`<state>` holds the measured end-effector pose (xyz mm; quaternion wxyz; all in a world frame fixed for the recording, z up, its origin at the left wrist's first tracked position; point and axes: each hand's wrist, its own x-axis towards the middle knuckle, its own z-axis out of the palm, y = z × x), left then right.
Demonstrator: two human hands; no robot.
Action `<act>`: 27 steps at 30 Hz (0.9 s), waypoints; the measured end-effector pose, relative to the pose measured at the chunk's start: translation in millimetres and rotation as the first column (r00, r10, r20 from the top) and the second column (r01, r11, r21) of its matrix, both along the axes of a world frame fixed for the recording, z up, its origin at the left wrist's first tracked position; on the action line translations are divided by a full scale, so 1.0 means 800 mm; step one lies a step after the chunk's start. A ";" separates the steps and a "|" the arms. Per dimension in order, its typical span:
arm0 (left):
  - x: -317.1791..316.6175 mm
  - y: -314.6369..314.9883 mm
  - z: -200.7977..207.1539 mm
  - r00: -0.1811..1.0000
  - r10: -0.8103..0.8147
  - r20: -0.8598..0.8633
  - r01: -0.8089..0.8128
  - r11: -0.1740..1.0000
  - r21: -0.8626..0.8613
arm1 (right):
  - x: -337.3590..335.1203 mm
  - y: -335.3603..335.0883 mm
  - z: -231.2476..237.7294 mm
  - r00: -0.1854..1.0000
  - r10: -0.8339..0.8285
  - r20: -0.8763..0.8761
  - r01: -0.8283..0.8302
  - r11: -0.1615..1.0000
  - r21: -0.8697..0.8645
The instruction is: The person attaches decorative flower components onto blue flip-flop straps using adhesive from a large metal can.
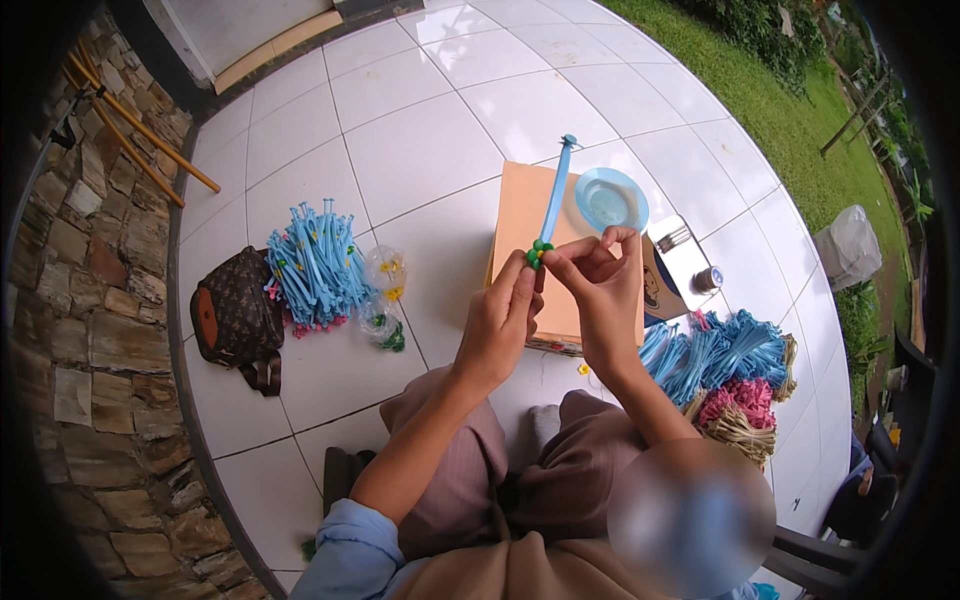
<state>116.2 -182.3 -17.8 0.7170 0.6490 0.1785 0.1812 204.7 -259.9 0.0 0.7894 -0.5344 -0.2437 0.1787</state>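
Green-yellow flower (540,253) on blue strap (556,195) pinched in left hand (497,312); right hand (606,292) curled against it, grip unclear. Flower could be detached by over-tugging.

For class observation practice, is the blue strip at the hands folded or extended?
Extended, where visible: the blue strip runs nearly straight beyond the green flower.

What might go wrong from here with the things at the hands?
The green-and-yellow piece sits at the fingertips of the left hand and right hand and could slip. The blue dish, by the far right corner of the cardboard box, is close to the right hand, which might knock it.
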 end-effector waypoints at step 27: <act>0.006 -0.009 0.006 0.999 0.040 0.030 -0.042 0.997 0.066 | 0.008 0.001 -0.004 0.962 -0.042 0.268 0.089 0.982 -0.164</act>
